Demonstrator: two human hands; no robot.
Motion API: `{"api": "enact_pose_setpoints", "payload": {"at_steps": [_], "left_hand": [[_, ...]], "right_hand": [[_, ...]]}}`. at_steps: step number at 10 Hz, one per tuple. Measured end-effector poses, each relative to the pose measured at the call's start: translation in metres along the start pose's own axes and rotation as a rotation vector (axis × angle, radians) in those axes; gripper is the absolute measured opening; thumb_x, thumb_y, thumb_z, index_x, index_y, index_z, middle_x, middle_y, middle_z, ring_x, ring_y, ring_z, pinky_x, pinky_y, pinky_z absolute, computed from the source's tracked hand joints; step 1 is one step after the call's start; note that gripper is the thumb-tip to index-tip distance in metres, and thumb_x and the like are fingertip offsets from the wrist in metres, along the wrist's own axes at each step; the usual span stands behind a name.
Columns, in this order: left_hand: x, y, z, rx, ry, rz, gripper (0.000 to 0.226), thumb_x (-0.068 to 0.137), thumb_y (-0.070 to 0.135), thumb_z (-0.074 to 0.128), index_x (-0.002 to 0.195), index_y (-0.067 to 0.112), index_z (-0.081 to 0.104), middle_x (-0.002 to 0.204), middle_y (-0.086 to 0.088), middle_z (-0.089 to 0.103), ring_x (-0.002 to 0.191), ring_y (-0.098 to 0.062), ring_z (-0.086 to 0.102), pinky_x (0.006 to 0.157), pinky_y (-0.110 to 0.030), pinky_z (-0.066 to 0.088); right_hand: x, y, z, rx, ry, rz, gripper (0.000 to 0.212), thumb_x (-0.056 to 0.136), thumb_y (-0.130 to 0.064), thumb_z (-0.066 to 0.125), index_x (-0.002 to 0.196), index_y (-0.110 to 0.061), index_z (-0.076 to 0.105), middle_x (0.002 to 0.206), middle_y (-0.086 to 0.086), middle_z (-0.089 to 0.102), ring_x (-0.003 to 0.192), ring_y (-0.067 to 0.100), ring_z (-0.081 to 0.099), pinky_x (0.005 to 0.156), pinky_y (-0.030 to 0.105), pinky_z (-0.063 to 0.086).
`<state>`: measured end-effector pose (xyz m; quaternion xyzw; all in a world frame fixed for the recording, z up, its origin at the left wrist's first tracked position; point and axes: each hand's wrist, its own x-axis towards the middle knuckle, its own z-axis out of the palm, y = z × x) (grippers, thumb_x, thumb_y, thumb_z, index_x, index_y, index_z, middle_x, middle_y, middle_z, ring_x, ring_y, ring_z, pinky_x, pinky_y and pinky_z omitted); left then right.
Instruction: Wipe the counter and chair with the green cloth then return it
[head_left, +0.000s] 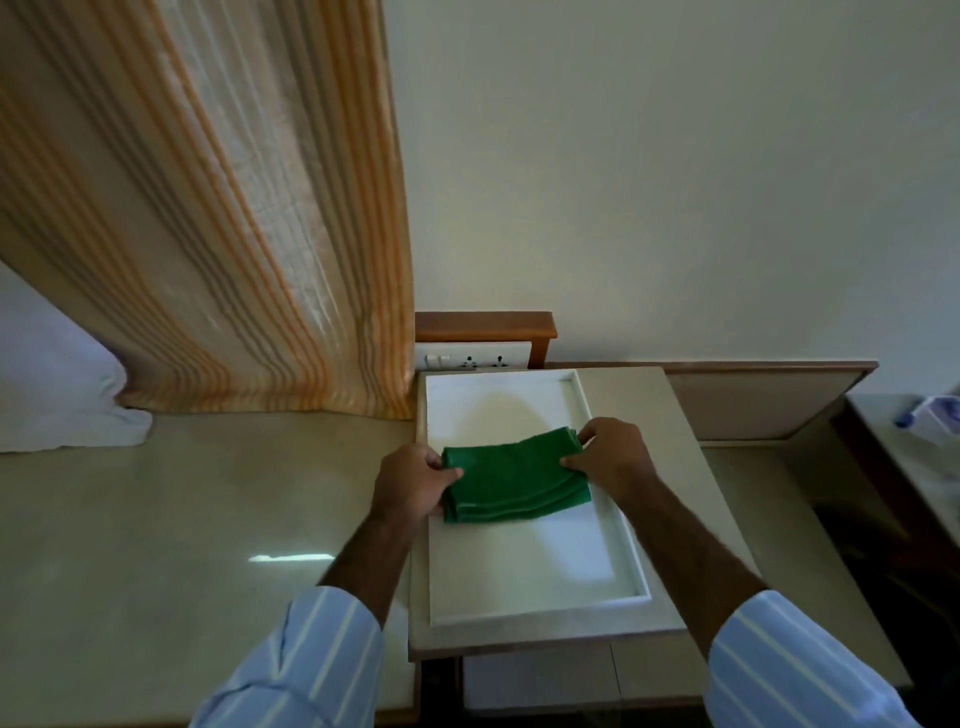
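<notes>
A folded green cloth (514, 475) lies in the white recessed tray (613, 525) set into a raised beige surface. My left hand (410, 486) grips the cloth's left edge, thumb on top. My right hand (613, 457) pinches its right edge. Both forearms reach in from below in striped blue sleeves. The beige stone counter (182, 545) spreads to the left of the tray. No chair shows in this view.
An orange striped curtain (234, 234) hangs at the counter's back left, with white fabric (57, 400) beside it. A wall socket plate (467, 358) under a wooden ledge sits behind the tray. At the far right, a lower shelf holds a small blue-white item (935, 413).
</notes>
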<state>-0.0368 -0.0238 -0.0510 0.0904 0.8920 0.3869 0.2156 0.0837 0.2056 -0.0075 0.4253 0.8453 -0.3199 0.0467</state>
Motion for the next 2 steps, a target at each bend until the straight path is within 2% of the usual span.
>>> {"api": "enact_pose_setpoints", "payload": {"at_steps": [1,2], "left_hand": [[0.000,0.002,0.000,0.271,-0.003,0.062,0.030,0.078,0.044,0.079,0.085,0.015,0.072,0.083,-0.002,0.074,0.073,-0.018,0.069,0.068,-0.034,0.058],[0.003,0.012,-0.010,0.350,0.017,0.083,0.041,0.080,0.051,0.074,0.100,0.016,0.068,0.097,-0.003,0.072,0.083,-0.020,0.066,0.071,-0.032,0.054]], "right_hand": [[0.001,0.003,0.002,-0.144,-0.092,-0.023,0.051,0.077,-0.024,0.090,0.118,-0.006,0.067,0.119,0.011,0.071,0.107,0.027,0.069,0.096,0.039,0.059],[-0.001,-0.009,-0.012,-0.242,-0.086,-0.073,0.055,0.079,-0.032,0.087,0.124,-0.012,0.062,0.126,0.010,0.069,0.113,0.027,0.067,0.095,0.039,0.058]]}}
